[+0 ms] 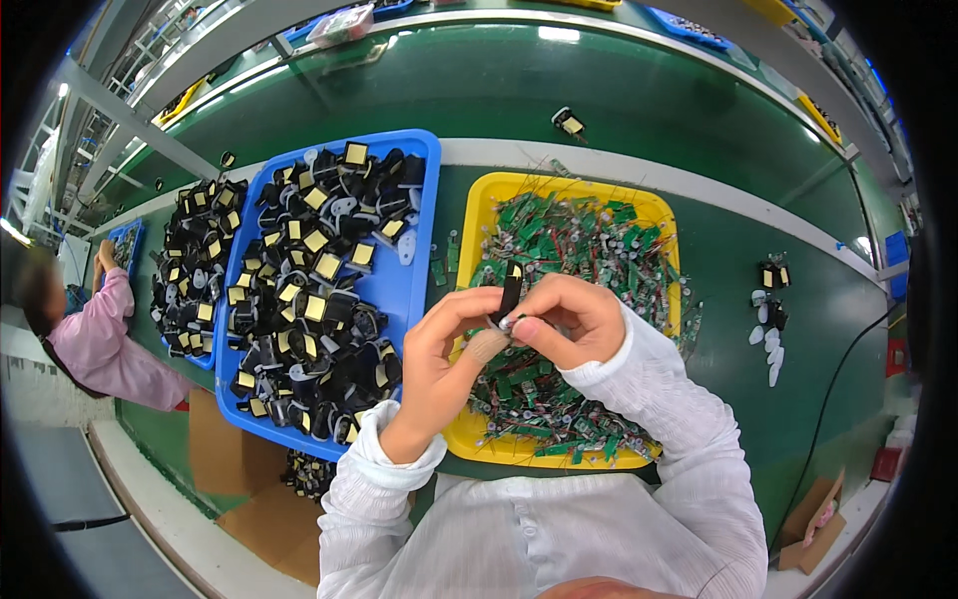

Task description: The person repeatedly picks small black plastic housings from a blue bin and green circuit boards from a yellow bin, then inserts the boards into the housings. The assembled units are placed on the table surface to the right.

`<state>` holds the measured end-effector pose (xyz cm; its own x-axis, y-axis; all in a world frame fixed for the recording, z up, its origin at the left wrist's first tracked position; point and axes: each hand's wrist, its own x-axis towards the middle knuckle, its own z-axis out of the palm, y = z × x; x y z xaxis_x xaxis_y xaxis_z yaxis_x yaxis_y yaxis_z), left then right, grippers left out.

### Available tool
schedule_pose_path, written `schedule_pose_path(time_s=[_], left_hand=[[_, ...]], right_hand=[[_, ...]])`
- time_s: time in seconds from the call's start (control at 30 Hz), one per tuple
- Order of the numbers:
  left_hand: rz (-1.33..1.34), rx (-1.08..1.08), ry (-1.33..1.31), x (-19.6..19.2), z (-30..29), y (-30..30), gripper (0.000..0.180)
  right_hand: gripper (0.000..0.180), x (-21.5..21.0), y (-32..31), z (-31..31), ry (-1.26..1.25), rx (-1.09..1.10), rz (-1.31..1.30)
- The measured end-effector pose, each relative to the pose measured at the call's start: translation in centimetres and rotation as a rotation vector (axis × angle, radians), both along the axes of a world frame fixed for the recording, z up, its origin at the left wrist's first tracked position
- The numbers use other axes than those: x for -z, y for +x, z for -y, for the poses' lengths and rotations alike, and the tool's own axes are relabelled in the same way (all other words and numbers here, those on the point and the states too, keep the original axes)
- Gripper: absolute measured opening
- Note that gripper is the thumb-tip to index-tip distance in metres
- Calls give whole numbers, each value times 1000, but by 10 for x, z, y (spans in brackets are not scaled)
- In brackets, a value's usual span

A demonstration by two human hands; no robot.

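Both hands meet over the near-left part of a yellow tray (pixel 659 200). My left hand (pixel 439 349) is closed on a small black plastic part (pixel 511 288) that stands up between the fingers, with a pale yellow patch at its top. One left finger or thumb carries a tan bandage. My right hand (pixel 579 317) pinches at the lower end of the same part; the fingertips hide what exactly they grip there. Small green circuit boards (pixel 539 225) with thin wires fill the tray beneath. To the left, a blue tray (pixel 426 200) holds many black plastic parts (pixel 309 290) with pale yellow pads.
Another heap of black parts (pixel 195 260) lies farther left, beside a co-worker in a pink sleeve (pixel 110 299). A few black and white pieces (pixel 770 309) lie on the green table at right, near a black cable (pixel 843 379). Cardboard boxes (pixel 235 449) stand below the table.
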<state>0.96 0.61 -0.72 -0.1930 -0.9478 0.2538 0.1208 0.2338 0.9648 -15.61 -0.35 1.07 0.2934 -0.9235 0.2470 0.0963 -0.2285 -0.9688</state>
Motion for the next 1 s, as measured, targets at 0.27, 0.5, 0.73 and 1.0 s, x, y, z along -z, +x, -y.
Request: schedule_pose_path(time_s=[0.27, 0.5, 0.73, 1.0], left_hand=[[59, -123, -117, 3, -2, -2, 25], [293, -206, -341, -2, 2, -5, 25], [461, -247, -470, -7, 4, -3, 25], [379, -193, -405, -4, 3, -2, 24]], right_hand=[[10, -4, -5, 5, -397, 152, -329], [12, -2, -7, 5, -492, 180, -395], [13, 0, -7, 6, -517, 187, -432], [14, -4, -7, 4, -543, 172, -488]])
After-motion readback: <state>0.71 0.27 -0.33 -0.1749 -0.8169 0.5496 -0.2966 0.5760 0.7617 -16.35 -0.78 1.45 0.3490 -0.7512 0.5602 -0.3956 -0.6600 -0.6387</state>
